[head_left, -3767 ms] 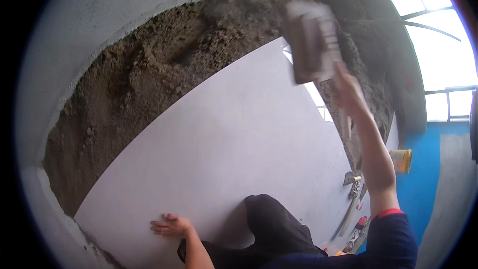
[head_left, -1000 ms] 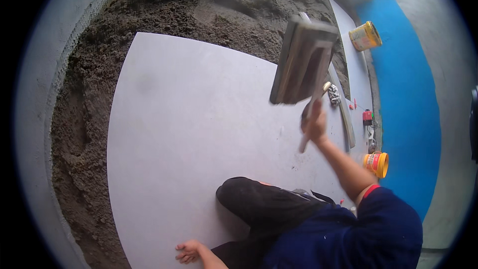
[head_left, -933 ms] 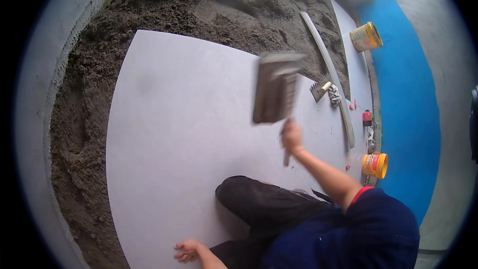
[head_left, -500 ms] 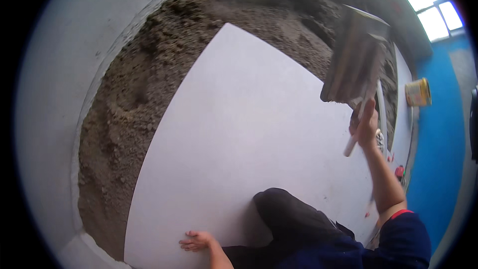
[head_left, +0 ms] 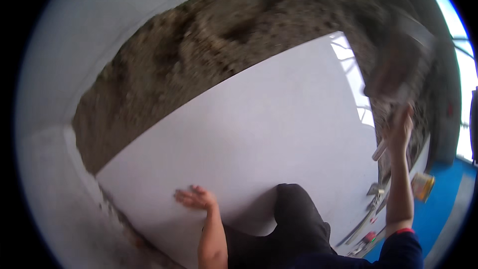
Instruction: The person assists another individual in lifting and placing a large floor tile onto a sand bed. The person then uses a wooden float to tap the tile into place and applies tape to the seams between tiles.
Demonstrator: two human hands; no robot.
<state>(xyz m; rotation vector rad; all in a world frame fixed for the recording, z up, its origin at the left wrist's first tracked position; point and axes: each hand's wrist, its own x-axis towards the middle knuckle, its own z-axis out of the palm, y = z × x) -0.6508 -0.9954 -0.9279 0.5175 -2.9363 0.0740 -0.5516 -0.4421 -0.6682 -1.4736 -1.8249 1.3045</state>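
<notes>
A large white glossy tile [head_left: 279,119] lies over rough brown mortar or sand. My left hand [head_left: 196,198] is over the tile's near left part, fingers spread and nothing in them; whether it touches the surface I cannot tell. My right hand [head_left: 397,130] is closed around the pale handle of a tool with a broad rectangular head [head_left: 401,62], brown-grey and smeared by motion. That tool is raised past the tile's right edge, with the head pointing away from me. My knee [head_left: 298,209] in dark trousers is at the tile's near side.
Loose brown bedding [head_left: 199,55] borders the tile's far side, with a pale wall [head_left: 55,69] curving beyond and left. At right are a yellow bucket [head_left: 422,186], blue flooring [head_left: 438,214], a small red object [head_left: 369,237] and a bright window [head_left: 463,69].
My view has turned, so the tile appears rotated. My left hand, earlier laid flat on the tile, now shows its fingers tilted up. The broad-headed tool stays raised in my right hand.
</notes>
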